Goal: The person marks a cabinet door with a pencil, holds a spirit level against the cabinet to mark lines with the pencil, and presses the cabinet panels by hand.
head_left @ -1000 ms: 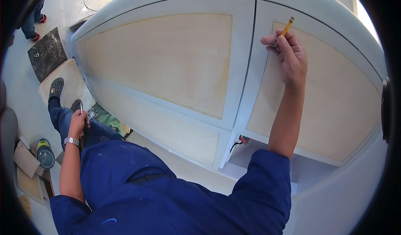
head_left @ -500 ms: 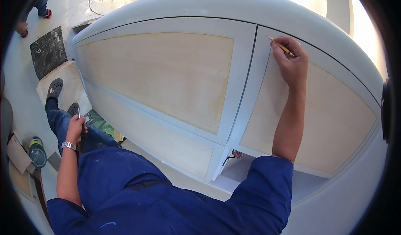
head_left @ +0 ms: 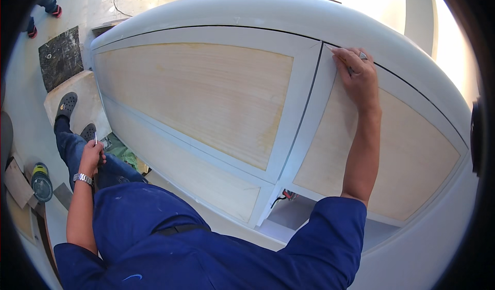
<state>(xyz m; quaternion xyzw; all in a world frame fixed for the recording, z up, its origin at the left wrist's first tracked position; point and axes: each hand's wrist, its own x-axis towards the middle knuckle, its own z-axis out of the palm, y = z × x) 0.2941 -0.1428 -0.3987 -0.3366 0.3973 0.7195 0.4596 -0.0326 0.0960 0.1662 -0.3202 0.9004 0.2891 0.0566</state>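
My right hand (head_left: 359, 78) is closed in a pinch around a slim yellow pencil (head_left: 342, 59), mostly hidden by the fingers. Its pale tip points to the upper left corner of the right cabinet door (head_left: 381, 145), beside the narrow dark gap. To the left lies the larger door (head_left: 196, 99), with a pale wood panel in a white frame. Low at my left side, my left hand (head_left: 92, 157) is closed on a thin whitish stick (head_left: 96, 138); its kind cannot be made out.
A white rounded edge (head_left: 247, 10) curves above the doors. Below the right door, an opening (head_left: 294, 212) holds a red and black object. At left are a green-and-grey round object (head_left: 42, 182), boards (head_left: 18, 184) and a dark mat (head_left: 62, 58). Another person's legs (head_left: 47, 2) show upper left.
My right hand has brought the pencil tip closer to the door's upper corner and gap, turning so the fingers cover more of the pencil. My left hand stays low with the stick.
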